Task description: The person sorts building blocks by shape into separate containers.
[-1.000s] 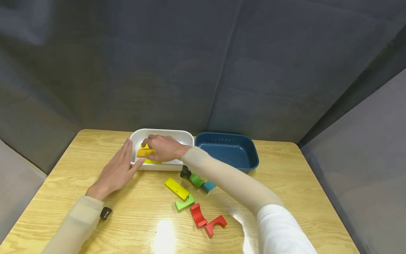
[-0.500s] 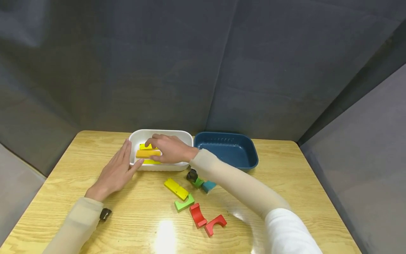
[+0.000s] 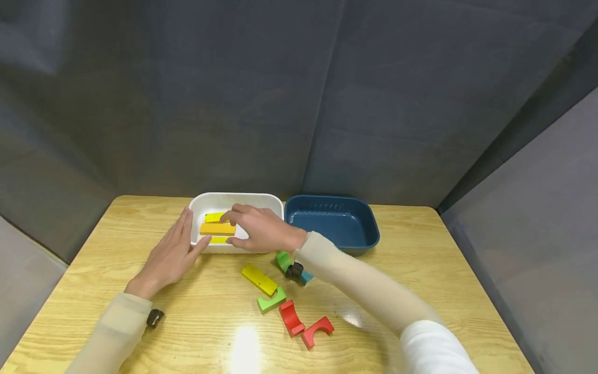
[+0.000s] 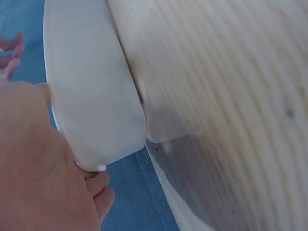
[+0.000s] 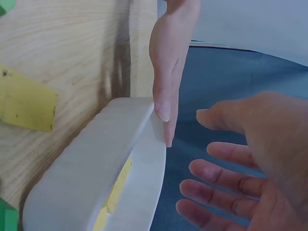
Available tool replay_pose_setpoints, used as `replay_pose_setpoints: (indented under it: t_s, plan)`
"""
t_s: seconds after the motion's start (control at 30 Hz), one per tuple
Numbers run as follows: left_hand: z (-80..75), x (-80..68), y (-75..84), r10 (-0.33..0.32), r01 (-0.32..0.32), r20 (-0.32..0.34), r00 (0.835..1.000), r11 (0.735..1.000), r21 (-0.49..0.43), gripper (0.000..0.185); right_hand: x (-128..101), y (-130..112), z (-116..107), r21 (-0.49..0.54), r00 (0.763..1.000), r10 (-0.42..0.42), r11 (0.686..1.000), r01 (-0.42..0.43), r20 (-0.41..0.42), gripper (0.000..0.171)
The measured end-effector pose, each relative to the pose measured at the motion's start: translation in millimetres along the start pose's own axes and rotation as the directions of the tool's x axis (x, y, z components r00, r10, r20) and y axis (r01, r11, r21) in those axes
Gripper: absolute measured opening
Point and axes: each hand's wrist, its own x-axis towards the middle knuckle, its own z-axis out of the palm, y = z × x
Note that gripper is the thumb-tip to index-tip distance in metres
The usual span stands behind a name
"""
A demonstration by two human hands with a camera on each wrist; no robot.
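Three yellow wooden blocks (image 3: 217, 228) lie stacked inside the white plastic tray (image 3: 243, 198); the right hand (image 3: 259, 229) hovers over them with fingers spread and relaxed, gripping nothing. The left hand (image 3: 170, 254) rests flat, fingers straight, against the tray's left wall. Judged partly done: one yellow flat block (image 3: 259, 279), green (image 3: 272, 300), red (image 3: 303, 324) and blue (image 3: 307, 277) pieces remain on the wooden table (image 3: 420, 270), and the dark blue plastic tray (image 3: 359, 244) holds nothing

Orange flat block (image 3: 217, 228) lies atop yellow blocks (image 3: 215, 217) in white tray (image 3: 243, 198).

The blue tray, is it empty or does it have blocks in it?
Empty: the blue tray shows only its bare inside in the head view; the yellow blocks lie in the white tray.
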Motion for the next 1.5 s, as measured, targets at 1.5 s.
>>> replay_pose_setpoints:
  t_s: [1.5]
  plan:
    - [-1.0,-4.7,-8.6,-0.017,0.017,-0.003,1.0,1.0,-0.01,0.096,-84.0,-35.1,30.7,0.026,0.998,0.008,1.0,-0.006,-0.062,0.041]
